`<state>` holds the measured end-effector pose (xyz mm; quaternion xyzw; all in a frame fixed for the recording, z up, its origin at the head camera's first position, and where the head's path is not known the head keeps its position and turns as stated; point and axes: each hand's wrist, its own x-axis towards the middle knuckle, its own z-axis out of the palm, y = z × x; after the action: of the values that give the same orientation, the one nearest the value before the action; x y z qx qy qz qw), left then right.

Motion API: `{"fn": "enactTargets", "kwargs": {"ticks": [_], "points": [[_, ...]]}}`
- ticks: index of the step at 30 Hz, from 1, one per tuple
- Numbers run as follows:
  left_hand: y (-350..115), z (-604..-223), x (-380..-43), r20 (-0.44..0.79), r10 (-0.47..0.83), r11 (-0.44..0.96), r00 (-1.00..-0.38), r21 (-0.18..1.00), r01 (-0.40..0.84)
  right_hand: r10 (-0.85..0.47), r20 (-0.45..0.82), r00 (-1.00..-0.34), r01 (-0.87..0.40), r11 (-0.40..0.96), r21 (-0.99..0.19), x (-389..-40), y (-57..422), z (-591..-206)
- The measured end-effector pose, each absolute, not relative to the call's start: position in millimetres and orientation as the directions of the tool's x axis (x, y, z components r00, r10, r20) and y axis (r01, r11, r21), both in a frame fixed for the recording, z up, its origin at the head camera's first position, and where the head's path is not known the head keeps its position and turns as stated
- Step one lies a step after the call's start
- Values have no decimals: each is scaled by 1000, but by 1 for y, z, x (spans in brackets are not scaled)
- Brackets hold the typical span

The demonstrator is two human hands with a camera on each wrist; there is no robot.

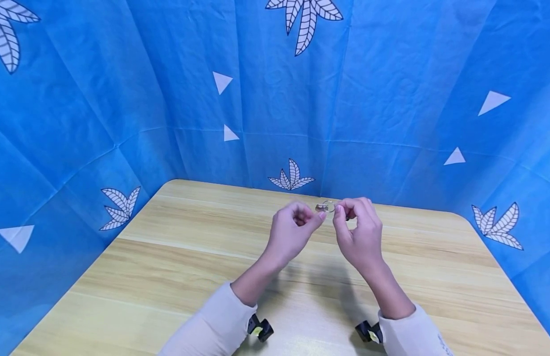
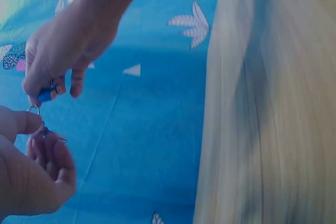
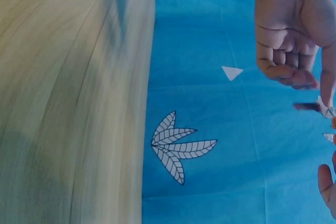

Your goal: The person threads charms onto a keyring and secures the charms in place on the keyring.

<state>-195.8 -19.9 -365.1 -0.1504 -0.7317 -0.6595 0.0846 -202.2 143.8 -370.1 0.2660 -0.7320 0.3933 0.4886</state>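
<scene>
A thin metal key ring (image 1: pixel 329 206) is held up between the two hands, with a small shiny metal piece (image 1: pixel 321 207) at its left side. My left hand (image 1: pixel 289 232) pinches at that side, thumb stretched toward the ring and the other fingers curled. My right hand (image 1: pixel 361 237) grips the ring's right side between thumb and forefinger. A small blue object (image 2: pixel 47 94) shows under the right hand's fingers in the left wrist view. In the right wrist view, a dark, narrow, blurred piece (image 3: pixel 307 107) juts out by the left fingertips.
Below the hands lies a light wood-grain table (image 1: pixel 190 247). Blue cloth (image 1: pixel 190 89) with white leaves and triangles hangs around its back and sides. Small black devices (image 1: pixel 260 328) are strapped at both wrists, by the pale sleeves (image 1: pixel 217 321).
</scene>
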Motion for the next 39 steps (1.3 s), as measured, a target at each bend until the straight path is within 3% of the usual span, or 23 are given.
{"fn": "enactTargets", "kwargs": {"ticks": [6,16,20,27,39], "points": [[-11,-368,-193,163,222,-161,-961,979,128,24,928,-371,-775,542,-324,-202,143,-370],[-12,-367,-195,184,171,-271,-968,953,133,-13,922,-388,-784,530,-323,-201,141,-373],[-14,-366,-195,237,129,-194,-963,958,209,-37,919,-393,-784,536,-314,-201,141,-374],[-24,-362,-197,394,90,89,-915,912,401,-95,924,-370,-788,560,-257,-203,140,-376],[-48,-351,-207,414,306,265,-857,827,495,-248,915,-318,-814,566,-129,-207,144,-372]]}}
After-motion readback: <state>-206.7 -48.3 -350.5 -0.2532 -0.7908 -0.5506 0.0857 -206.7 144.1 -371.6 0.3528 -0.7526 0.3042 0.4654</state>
